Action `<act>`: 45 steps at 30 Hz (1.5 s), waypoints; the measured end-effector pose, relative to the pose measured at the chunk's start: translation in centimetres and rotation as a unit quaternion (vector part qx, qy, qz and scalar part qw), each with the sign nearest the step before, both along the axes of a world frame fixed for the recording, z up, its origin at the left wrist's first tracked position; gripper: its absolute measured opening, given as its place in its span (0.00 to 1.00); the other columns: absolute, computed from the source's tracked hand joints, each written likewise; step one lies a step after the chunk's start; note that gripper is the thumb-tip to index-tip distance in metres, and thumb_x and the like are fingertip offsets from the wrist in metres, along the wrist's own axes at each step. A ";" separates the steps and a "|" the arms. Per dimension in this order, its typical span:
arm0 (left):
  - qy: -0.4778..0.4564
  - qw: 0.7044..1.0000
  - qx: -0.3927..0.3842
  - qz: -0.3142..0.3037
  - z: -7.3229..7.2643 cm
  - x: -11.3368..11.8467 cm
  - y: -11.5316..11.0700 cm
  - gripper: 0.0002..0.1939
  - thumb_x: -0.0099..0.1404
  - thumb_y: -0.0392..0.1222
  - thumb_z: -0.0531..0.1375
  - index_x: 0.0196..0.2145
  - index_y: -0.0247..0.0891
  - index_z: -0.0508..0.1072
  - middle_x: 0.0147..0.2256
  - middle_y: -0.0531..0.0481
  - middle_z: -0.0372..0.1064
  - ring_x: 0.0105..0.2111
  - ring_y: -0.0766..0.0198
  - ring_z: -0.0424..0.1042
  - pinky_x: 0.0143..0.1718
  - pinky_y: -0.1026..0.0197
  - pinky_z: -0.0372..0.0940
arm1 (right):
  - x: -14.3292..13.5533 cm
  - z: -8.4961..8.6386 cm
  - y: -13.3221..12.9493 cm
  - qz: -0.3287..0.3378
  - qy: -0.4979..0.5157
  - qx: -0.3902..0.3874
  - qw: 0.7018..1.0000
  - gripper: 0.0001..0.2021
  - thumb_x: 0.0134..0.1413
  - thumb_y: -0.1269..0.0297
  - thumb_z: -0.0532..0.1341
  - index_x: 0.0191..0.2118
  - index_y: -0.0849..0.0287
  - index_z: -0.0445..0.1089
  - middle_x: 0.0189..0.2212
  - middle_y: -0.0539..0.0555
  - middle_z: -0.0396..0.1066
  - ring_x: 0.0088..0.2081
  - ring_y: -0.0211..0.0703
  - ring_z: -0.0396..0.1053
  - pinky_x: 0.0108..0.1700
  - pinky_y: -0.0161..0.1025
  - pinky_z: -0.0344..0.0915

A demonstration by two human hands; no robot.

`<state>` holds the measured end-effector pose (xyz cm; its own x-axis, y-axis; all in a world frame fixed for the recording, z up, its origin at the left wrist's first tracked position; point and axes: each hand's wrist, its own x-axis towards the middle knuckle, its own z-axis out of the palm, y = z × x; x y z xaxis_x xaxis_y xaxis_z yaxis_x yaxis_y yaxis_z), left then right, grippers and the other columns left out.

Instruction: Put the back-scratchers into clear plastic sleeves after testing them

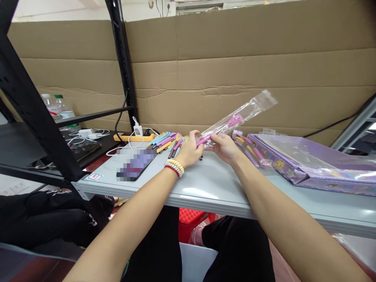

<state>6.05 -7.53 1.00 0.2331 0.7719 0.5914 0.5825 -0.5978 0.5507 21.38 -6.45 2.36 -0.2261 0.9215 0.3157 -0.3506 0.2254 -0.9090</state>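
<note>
Above the grey table, a pink pen (pixel 203 140) with a pink topper lies mostly inside a long clear plastic bag (pixel 255 105), tilted up to the right. My left hand (pixel 188 152) is closed on the pen's lower end. The fingers of my right hand (pixel 225 149) pinch the bag near its lower end, with the pen between them and the thumb on top. Behind and beside my left hand lies a pile of pens (pixel 166 141) in blue, purple, yellow and pink, partly hidden by that hand.
A phone (pixel 136 164) lies left on the table (pixel 211 184), near a yellow power strip (pixel 133 137) with white cables. At right, bagged pens (pixel 252 152) sit beside an open purple box (pixel 331 178). A black shelf post (pixel 122 55) and cardboard (pixel 249 51) stand behind.
</note>
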 end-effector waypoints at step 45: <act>0.085 0.989 0.095 -0.079 0.5 -0.9 0.0 0.12 0.57 0.39 0.60 0.40 0.37 0.77 0.32 0.49 0.71 0.34 0.62 0.68 0.39 0.60 0.62 | 1.3 -0.6 0.5 0.081 -0.162 -0.077 0.980 0.14 0.39 0.59 0.71 0.28 0.65 0.72 0.22 0.55 0.72 0.23 0.40 0.70 0.26 0.38 0.71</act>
<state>5.19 -7.49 1.48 0.4500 0.5969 0.6642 0.5489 -0.7716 0.3214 22.68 -6.00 1.78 -0.4393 0.8962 0.0625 -0.0567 0.0417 -0.9975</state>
